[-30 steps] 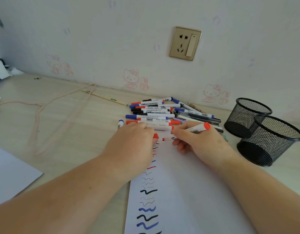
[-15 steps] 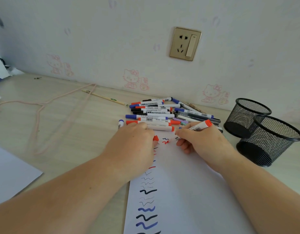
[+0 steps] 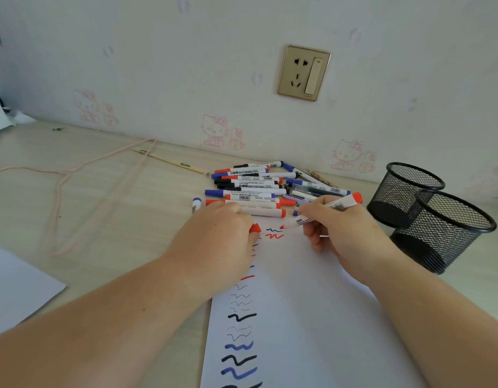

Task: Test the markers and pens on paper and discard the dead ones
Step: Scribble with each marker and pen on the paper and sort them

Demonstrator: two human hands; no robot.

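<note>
The right hand (image 3: pixel 345 231) gripped a red-ended whiteboard marker (image 3: pixel 323 212) in a writing hold, fingers closed round the barrel, its red tip just above or touching the sheet of paper (image 3: pixel 312 317); which of the two could not be told. Just left of the tip lay a fresh red squiggle (image 3: pixel 274 236), with a small blue squiggle (image 3: pixel 273 229) directly above it. The left hand (image 3: pixel 217 242) rested knuckles-up on the sheet's far left corner, fingers curled shut around a red cap (image 3: pixel 254 228) that poked out on the thumb side. A column of test marks (image 3: pixel 239 331) ran down the left edge of the paper toward the camera: thin grey scribbles, thick black strokes, blue waves, a short red dash. Beyond both hands, a pile of markers and pens (image 3: pixel 259 186) lay heaped on the pale wooden desk (image 3: pixel 102 205), mostly white barrels with red, blue or black caps, lying roughly parallel. One blue-capped marker (image 3: pixel 196 204) sat apart at the pile's left end, just beside the left hand. Two black mesh pen cups (image 3: pixel 443 228) stood to the right, touching or nearly so, near the right wrist. A pink cord (image 3: pixel 65 175) looped across the desk on the left, with a thin wooden stick (image 3: pixel 169 161) lying by it. A second white sheet (image 3: pixel 15 281) showed at the left edge. A gold wall socket (image 3: pixel 303 72) sat above the pile.
</note>
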